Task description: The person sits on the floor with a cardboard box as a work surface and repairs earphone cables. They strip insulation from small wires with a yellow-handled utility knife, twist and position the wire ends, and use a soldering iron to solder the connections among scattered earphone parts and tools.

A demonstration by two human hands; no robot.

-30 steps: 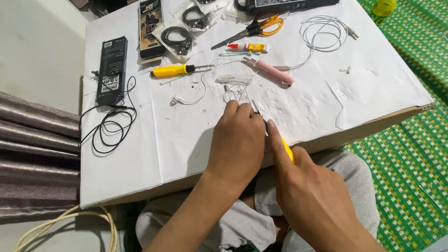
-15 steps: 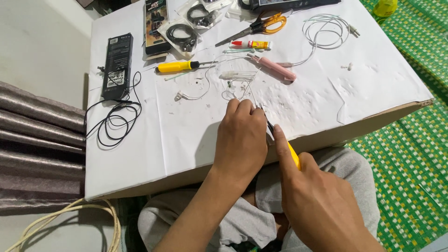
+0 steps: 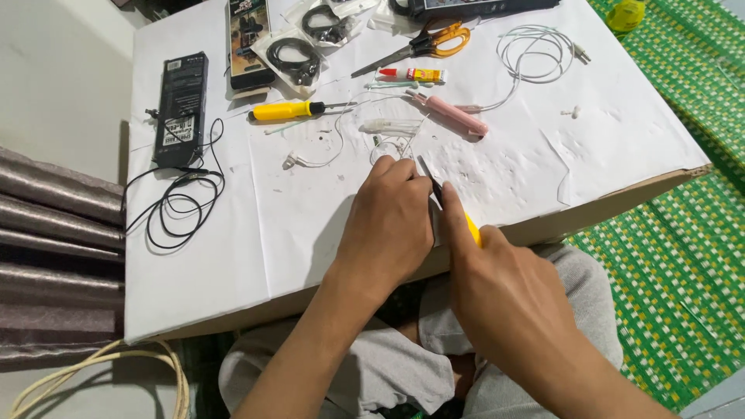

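My left hand [image 3: 388, 225] rests fingers-down on the white paper-covered board [image 3: 233, 256], pinching a thin white earphone wire [image 3: 330, 155] near its fingertips. My right hand [image 3: 504, 287] grips a yellow-handled cutter [image 3: 469, 227] whose dark blade [image 3: 431, 180] points up toward the left fingertips. What lies under the left fingers is hidden.
A yellow screwdriver [image 3: 283, 111], pink tool [image 3: 454, 115], glue tube [image 3: 411, 74], orange-handled scissors [image 3: 431, 43] and coiled white cable [image 3: 535, 54] lie farther back. A black box [image 3: 180, 109] and black cable coil [image 3: 182, 209] sit left. Green woven mat [image 3: 683, 233] is right.
The view has shifted slightly; both hands stay together at the same spot on the board, with the cutter blade still at the left fingertips.
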